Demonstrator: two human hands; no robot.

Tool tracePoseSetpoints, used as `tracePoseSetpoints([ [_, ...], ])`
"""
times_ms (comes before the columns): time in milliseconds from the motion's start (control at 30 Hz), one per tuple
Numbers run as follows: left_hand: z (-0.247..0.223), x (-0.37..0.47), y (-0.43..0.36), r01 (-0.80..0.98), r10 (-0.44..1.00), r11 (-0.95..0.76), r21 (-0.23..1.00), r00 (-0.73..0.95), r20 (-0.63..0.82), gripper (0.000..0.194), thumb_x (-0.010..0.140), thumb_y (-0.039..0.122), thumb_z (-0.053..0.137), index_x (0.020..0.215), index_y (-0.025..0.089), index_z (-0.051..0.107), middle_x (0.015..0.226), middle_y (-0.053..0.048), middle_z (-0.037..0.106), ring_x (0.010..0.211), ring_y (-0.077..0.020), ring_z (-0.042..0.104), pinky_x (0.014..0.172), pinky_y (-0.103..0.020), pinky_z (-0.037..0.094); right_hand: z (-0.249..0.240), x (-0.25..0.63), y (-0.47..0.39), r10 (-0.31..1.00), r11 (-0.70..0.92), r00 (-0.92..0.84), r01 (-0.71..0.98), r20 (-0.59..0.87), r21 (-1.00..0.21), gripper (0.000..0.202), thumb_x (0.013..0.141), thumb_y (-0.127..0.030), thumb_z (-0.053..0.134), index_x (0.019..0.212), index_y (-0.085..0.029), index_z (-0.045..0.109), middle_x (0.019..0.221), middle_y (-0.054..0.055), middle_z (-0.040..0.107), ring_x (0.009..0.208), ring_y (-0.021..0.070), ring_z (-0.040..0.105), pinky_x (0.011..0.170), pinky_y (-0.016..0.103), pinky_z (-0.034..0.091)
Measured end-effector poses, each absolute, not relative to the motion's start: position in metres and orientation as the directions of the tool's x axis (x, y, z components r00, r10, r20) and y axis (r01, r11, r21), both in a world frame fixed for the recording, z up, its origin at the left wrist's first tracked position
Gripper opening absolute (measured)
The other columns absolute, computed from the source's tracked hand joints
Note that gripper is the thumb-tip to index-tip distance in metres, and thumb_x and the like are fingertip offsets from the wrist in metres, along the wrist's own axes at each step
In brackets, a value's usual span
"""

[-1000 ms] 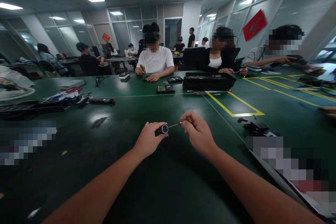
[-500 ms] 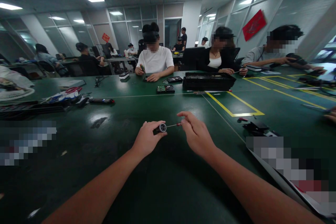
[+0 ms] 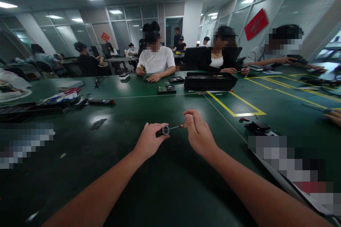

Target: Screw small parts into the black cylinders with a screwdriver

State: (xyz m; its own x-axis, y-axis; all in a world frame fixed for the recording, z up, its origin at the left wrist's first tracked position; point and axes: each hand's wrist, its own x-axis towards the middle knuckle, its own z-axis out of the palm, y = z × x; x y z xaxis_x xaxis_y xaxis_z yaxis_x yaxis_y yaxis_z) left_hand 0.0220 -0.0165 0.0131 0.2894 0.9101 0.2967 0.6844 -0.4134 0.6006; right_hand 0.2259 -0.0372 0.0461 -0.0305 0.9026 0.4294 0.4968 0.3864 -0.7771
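Observation:
Above the green table, my left hand is closed round a small black cylinder with a pale ring at its open end, which faces me. My right hand grips a thin screwdriver by its red handle, mostly covered by the fingers. The screwdriver's metal shaft points left, and its tip meets the rim of the cylinder's open end. Whether the tip sits inside or only touches the rim, I cannot tell. The right index finger is raised over the handle.
Across the table stands a long black casing, with a green circuit board beside it. At left lies a dark pen-like tool near red-handled scissors. Black parts lie at right. Several people work opposite.
My right hand has turned slightly, with its fingers shifted on the screwdriver handle. The left hand and the cylinder stay almost where they were. The whole view has moved a little.

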Motion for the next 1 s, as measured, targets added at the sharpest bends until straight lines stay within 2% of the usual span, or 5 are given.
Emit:
tracePoseSetpoints([
  [167, 0.015, 0.022, -0.017, 0.694, 0.913, -0.402, 0.597, 0.259, 0.314, 0.036, 0.087, 0.027, 0.071, 0.122, 0.031, 0.066, 0.12, -0.001, 0.07, 0.114, -0.0252, 0.061, 0.114, -0.057, 0.029, 0.043, 0.224, -0.037, 0.89, 0.418, -0.02, 0.437, 0.456, -0.796, 0.025, 0.1, -0.037, 0.039, 0.118, -0.021, 0.047, 0.081, 0.002, 0.063, 0.068, 0.0191, 0.059, 0.063, 0.033, 0.042],
  [267, 0.018, 0.021, -0.018, 0.703, 0.918, -0.385, 0.598, 0.229, 0.323, 0.034, 0.087, 0.027, 0.07, 0.121, 0.029, 0.066, 0.117, -0.002, 0.07, 0.108, -0.0249, 0.061, 0.107, -0.052, 0.039, 0.038, 0.222, -0.03, 0.898, 0.408, 0.019, 0.33, 0.439, -0.851, 0.022, 0.097, -0.039, 0.047, 0.105, -0.021, 0.056, 0.087, 0.004, 0.065, 0.077, 0.0198, 0.06, 0.07, 0.034, 0.045],
  [467, 0.023, 0.022, -0.015, 0.717, 0.893, -0.443, 0.539, 0.301, 0.335, 0.035, 0.09, 0.024, 0.066, 0.125, 0.031, 0.063, 0.124, -0.002, 0.067, 0.119, -0.0251, 0.058, 0.116, -0.061, 0.022, 0.025, 0.227, -0.008, 0.975, 0.087, 0.218, -0.222, 0.038, -0.971, 0.032, 0.089, -0.052, 0.055, 0.079, -0.022, 0.058, 0.065, 0.0, 0.056, 0.058, 0.0165, 0.052, 0.062, 0.035, 0.05],
  [600, 0.022, 0.019, -0.012, 0.737, 0.915, -0.4, 0.545, 0.283, 0.288, 0.036, 0.09, 0.025, 0.066, 0.125, 0.031, 0.063, 0.122, -0.003, 0.068, 0.118, -0.026, 0.058, 0.116, -0.064, 0.021, 0.017, 0.23, -0.003, 0.94, 0.135, 0.33, -0.143, 0.082, -0.98, 0.031, 0.091, -0.051, 0.056, 0.078, -0.023, 0.059, 0.067, 0.0, 0.057, 0.061, 0.0167, 0.054, 0.06, 0.033, 0.049],
  [1000, 0.019, 0.023, -0.017, 0.698, 0.909, -0.418, 0.582, 0.317, 0.272, 0.038, 0.089, 0.032, 0.068, 0.126, 0.031, 0.063, 0.118, -0.003, 0.069, 0.113, -0.0269, 0.058, 0.117, -0.063, 0.018, 0.024, 0.222, -0.013, 0.955, 0.235, 0.176, 0.049, 0.24, -0.971, 0.032, 0.095, -0.05, 0.049, 0.093, -0.02, 0.059, 0.081, 0.004, 0.065, 0.072, 0.0187, 0.06, 0.066, 0.034, 0.05],
])
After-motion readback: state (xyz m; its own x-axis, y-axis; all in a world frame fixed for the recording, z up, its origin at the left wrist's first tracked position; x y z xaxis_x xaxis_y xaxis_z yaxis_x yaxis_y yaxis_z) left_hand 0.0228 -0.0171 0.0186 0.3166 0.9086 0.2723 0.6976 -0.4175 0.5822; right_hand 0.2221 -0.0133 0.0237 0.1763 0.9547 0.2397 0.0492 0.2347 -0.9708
